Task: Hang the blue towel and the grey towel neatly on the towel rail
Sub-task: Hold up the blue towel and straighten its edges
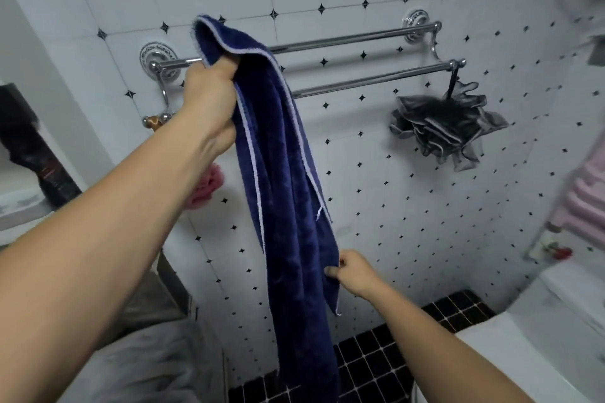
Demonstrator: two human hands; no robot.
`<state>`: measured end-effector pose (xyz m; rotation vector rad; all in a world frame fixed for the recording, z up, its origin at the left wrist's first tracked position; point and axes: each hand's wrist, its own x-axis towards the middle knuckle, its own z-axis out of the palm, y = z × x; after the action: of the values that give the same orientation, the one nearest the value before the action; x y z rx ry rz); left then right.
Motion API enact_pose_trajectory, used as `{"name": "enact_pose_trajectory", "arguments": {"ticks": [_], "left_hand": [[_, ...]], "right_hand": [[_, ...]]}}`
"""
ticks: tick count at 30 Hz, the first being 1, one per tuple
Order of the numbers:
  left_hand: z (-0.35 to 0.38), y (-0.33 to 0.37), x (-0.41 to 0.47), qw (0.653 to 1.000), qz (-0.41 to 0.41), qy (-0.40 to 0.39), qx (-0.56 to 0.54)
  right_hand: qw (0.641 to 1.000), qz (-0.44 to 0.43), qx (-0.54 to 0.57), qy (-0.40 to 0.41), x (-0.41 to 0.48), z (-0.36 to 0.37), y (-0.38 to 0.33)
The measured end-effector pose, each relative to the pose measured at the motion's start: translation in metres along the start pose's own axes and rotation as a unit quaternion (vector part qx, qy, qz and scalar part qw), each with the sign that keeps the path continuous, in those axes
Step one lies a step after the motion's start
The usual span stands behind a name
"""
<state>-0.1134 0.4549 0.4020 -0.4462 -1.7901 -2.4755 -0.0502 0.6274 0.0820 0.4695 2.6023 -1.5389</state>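
A dark blue towel [288, 206] with a pale edge hangs long and narrow in front of the tiled wall. My left hand [209, 98] grips its top end, raised just in front of the left part of the chrome double towel rail [360, 39]. The towel's top fold stands above my fist, level with the rear bar. My right hand [352, 273] pinches the towel's right edge low down. A grey cloth [144, 366], possibly the grey towel, lies bunched at the bottom left under my left forearm.
A grey bath pouf [448, 127] hangs from the right end of the front bar. A pink pouf [206, 188] shows behind my left arm. A white fixture [530, 347] is at the lower right, pink cloth [586, 196] at the right edge, a dark bottle [39, 154] on the left.
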Motion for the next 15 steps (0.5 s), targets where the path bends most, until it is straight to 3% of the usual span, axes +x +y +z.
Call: {"name": "enact_pose_trajectory", "arguments": {"ticks": [3,7,12,15], "left_hand": [[-0.005,0.007,0.000,0.999,0.017,0.001,0.029],[-0.010,0.016,0.002,0.994,0.049,0.003,0.093],[-0.038,-0.006,0.014,0.939,0.042,0.012,0.340],[-0.052,-0.042,0.004,0.919,-0.070,0.026,0.387]], "right_hand": [[0.996,0.054,0.065,0.028,-0.005,0.006,0.015],[0.949,0.142,0.260,0.106,-0.004,0.007,0.028],[0.976,0.142,0.123,0.113,-0.004,-0.016,0.021],[0.967,0.122,0.212,0.073,-0.011,-0.033,-0.004]]}}
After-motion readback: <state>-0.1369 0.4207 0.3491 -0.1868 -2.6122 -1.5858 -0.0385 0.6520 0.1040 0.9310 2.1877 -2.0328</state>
